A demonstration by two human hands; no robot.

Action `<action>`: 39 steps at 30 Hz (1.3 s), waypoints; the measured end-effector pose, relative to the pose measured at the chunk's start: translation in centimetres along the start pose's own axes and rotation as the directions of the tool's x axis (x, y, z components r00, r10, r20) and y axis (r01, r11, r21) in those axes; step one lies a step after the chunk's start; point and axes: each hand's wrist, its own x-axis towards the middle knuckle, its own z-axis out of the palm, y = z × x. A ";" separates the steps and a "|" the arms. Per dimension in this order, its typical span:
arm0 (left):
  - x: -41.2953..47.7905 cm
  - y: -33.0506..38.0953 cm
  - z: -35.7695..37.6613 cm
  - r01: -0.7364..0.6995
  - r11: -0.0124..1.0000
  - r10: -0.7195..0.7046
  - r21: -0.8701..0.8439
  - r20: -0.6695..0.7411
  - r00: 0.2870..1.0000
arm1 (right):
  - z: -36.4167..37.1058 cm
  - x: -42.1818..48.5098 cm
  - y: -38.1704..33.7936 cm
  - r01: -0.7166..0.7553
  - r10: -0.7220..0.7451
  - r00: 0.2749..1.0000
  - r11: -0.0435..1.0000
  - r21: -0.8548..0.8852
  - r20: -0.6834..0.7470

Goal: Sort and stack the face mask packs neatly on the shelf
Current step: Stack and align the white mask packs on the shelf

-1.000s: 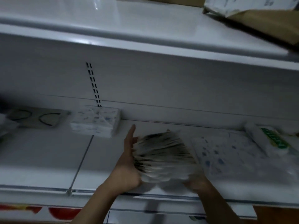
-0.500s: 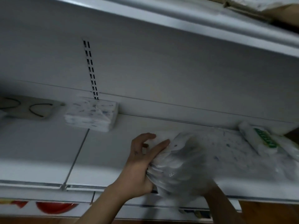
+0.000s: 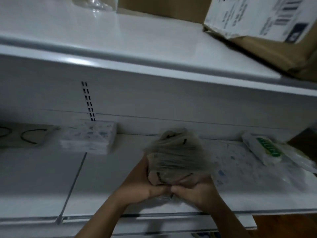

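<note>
**GREY BUNDLE HELD IN BOTH HANDS OVER LOWER SHELF; PLACEMENT NOT YET DONE**

**Hands.** The left hand and the right hand are low in the centre of the frame. Both grip the near end of a bulky grey bundle of face masks in clear plastic wrap. The thumbs meet at its lower edge. The other fingers curl underneath and are mostly hidden.

**Task item.** The bundle is over the white metal lower shelf, at centre frame. It is motion-blurred, so I cannot tell whether it rests on the shelf or is held just clear of it.

**Surroundings.**
- Just right of the bundle, flat white packs with blue speckles lie spread loosely, with indistinct edges.
- Further right, a white pack with a green label lies at an angle.
- At left centre, against the back panel, is a squared stack of white speckled packs.
- At the far left edge lies a flat grey pack with black ear loops.
- In the upper right, a brown cardboard box with a white printed label sits on the upper shelf.

**Assessment.** The step in hand appears to be squaring up the grey bundle and choosing where it goes. The next move calls for setting it down flat on bare shelf, most likely in the gap between the speckled stack and the loose packs. Its edges should line up with the back panel, and both hands should release evenly. The slippery wrap could let the masks fan out.
</note>
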 end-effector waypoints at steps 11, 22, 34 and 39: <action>4.5 -1.6 2.4 -0.116 0.992 0.126 0.056 -0.232 0.964 | -1.1 1.9 -1.9 0.135 0.010 0.974 0.779 0.612 -0.227; 4.1 -2.2 1.5 -0.128 0.982 0.067 -0.142 -0.374 0.925 | -2.7 5.4 -1.9 -0.021 0.452 0.820 0.638 0.770 -0.352; 2.0 -1.2 -1.8 -0.173 0.976 0.092 -0.135 -0.462 0.882 | -2.8 4.2 -1.9 -0.175 0.356 0.774 0.915 0.364 -0.523; 1.0 -0.1 -2.4 -0.134 0.991 0.122 -0.012 -0.338 0.933 | 0.5 5.4 -2.6 -0.039 0.019 0.988 0.991 0.124 0.155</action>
